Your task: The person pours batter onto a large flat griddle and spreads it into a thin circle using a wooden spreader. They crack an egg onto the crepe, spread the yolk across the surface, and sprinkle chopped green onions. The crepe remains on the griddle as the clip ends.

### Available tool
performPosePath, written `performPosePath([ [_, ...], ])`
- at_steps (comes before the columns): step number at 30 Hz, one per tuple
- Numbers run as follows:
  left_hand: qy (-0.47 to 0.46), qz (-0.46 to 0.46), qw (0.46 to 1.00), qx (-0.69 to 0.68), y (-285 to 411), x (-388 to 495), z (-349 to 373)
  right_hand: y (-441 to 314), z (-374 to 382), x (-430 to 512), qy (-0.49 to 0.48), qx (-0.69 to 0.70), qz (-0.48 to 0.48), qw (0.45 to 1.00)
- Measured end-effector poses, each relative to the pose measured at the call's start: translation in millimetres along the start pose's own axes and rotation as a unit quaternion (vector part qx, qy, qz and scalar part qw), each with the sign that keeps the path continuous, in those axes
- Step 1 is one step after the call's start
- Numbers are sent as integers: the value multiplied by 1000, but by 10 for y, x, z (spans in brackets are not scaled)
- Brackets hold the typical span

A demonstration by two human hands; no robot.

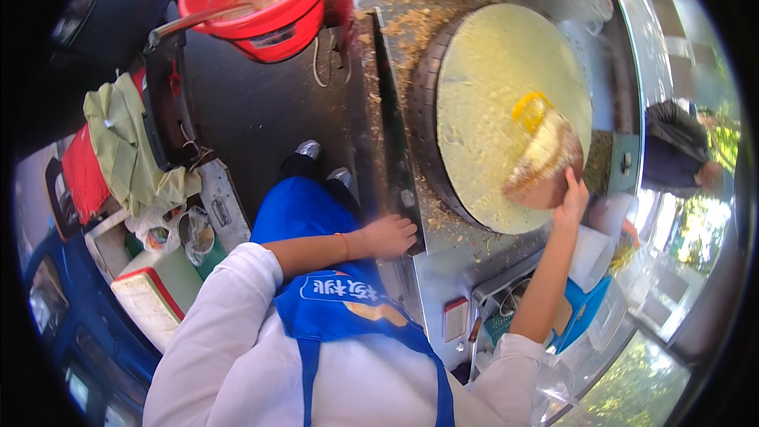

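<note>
A round griddle (pixel 428 112) carries a wide, pale yellow crepe (pixel 480 89) spread over its top. My right hand (pixel 574 198) grips a rounded, batter-coated spreader (pixel 544 166), whose flat side lies against the crepe at its right part. Just beyond the spreader's upper edge is a bright orange-yellow egg yolk (pixel 531 110), partly smeared. My left hand (pixel 389 236) rests at the near edge of the metal counter, its fingers loosely bent, and holds nothing that I can see.
A red bucket (pixel 261 29) of batter with a ladle handle stands upper left. Crumbs litter the metal counter (pixel 450 252). A blue tray (pixel 584 314) and a red-edged box (pixel 456 319) lie lower right. A person (pixel 676 148) is beyond the counter, at the right.
</note>
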State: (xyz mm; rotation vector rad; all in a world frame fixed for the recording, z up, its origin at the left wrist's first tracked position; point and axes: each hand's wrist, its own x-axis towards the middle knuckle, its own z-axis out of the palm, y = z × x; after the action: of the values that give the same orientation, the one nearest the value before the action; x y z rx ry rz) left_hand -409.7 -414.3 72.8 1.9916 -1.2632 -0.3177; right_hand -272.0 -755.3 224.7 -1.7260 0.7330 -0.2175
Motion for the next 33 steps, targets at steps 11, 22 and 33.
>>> performPosePath([
  [11,378,-613,499,-483,-783,580,792,-537,443,-359,-36,-175,-89,980],
  [22,354,-573,508,-537,-935,661,734,-738,783,-113,-28,-551,-291,781],
  [33,156,-602,471,-626,-378,419,-473,-668,526,-712,47,-581,-259,770],
])
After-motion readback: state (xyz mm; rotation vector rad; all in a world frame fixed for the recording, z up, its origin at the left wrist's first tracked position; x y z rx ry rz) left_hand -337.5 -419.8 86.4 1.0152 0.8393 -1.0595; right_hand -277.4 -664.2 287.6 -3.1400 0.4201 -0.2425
